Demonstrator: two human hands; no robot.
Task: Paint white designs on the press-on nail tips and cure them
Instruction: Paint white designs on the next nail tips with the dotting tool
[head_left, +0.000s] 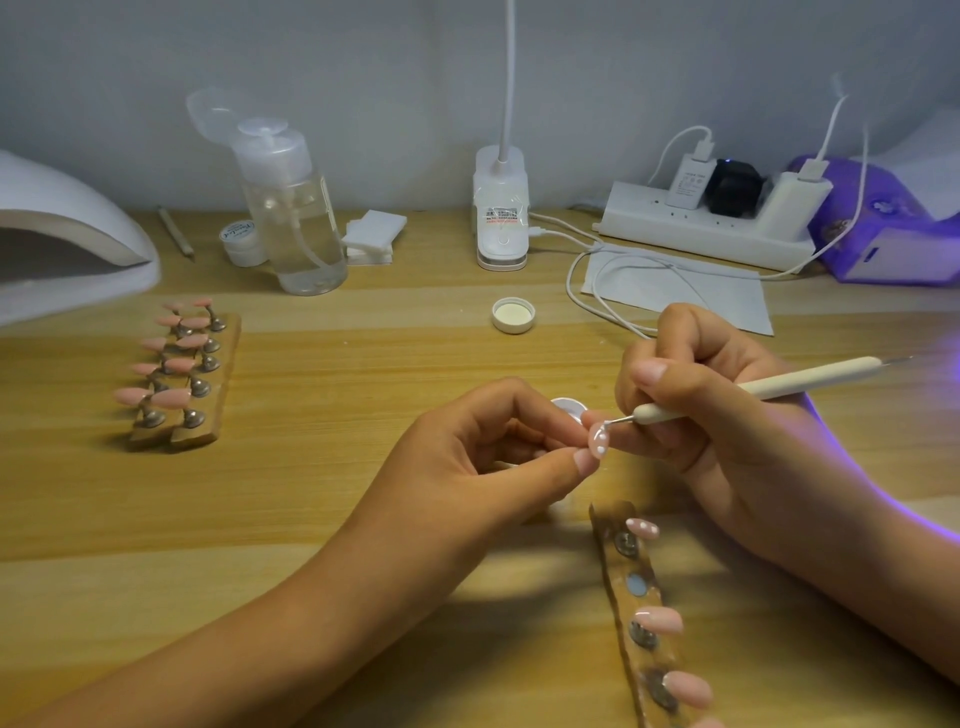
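Light wooden tabletop (363, 509) set against a pale grey wall. Right of the middle, towards the near edge, the left hand (483, 452) pinches a pink nail tip (597, 441) between thumb and forefinger, clear of the surface. The tip bears small white dots. The right hand (711, 400) grips a white dotting tool (753, 388) pen-fashion, and its fine metal point touches the upper end of the held nail tip. A small round white pot (566, 406) shows in part behind the fingers. A white cap (514, 314) lies upturned nearer the far edge.

At the near edge, beneath the right hand, a wooden holder strip (615, 519) carries pink tips on metal mounts. The farthest of these, the dotted tip (642, 529), has white dots, and one bare mount (636, 585) stands beside it. Near the left edge a second holder (234, 338) bears two rows of plain pink tips.

Along the far edge, from the left corner:
- a white curing lamp (67, 239)
- a thin stick (176, 231)
- a small white jar (242, 243)
- a pump bottle (301, 223) of clear liquid
- stacked white pads (374, 234)
- a clip-on desk lamp base (501, 208)
- a power strip (701, 234) with plugs and white cables

In the far right corner a purple lamp (893, 249) casts violet light over the right forearm.
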